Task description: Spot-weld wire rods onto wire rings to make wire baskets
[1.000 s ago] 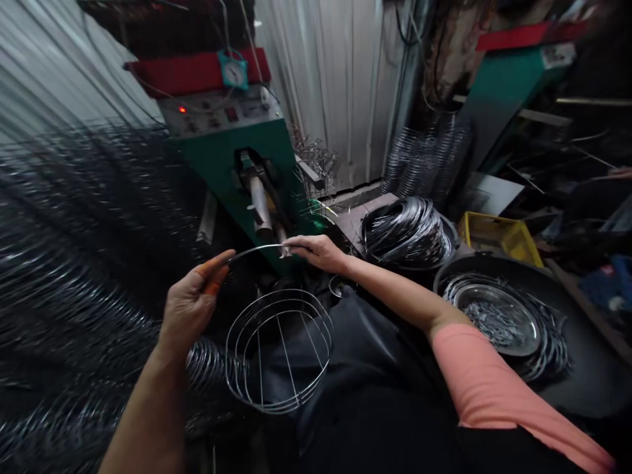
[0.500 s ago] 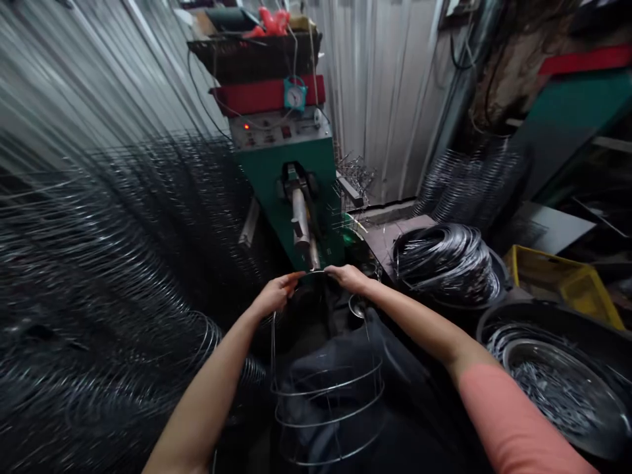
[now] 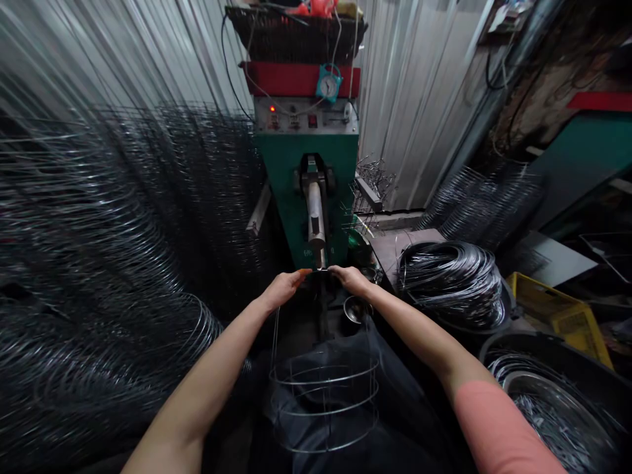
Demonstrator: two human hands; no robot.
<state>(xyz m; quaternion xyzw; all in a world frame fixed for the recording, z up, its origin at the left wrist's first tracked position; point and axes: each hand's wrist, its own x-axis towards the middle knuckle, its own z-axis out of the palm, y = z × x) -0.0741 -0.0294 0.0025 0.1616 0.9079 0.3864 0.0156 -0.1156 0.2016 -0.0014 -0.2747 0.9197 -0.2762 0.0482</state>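
Hands have closed in from the wide spread, now side by side at the tip of the green spot-welding machine (image 3: 316, 197), and the view has swung so the machine sits centred. Wire frame (image 3: 323, 401) no longer tilts beside the left hand (image 3: 282, 289); it hangs upright below and between both hands, over the person's dark apron (image 3: 316, 421). Its three hoops are level, with thin uprights joining them.

Left fingers (image 3: 296, 276), with orange on the tips, and right fingers (image 3: 340, 271) are curled and pinching a thin wire (image 3: 316, 269) right at the welder's electrode (image 3: 316, 224). A small gap is left between the two hands. A long strand runs from under the left hand down to the frame. Small steel bowl (image 3: 354, 309) sits just below the right hand.

Left of the arms, a big stack of wire hoops (image 3: 123, 230). To the right, a bundle of wire rings (image 3: 451, 283) in a dark basin, a steel pan of wire pieces (image 3: 553, 415) and a yellow crate (image 3: 557, 322). Corrugated metal wall (image 3: 415, 99) behind.
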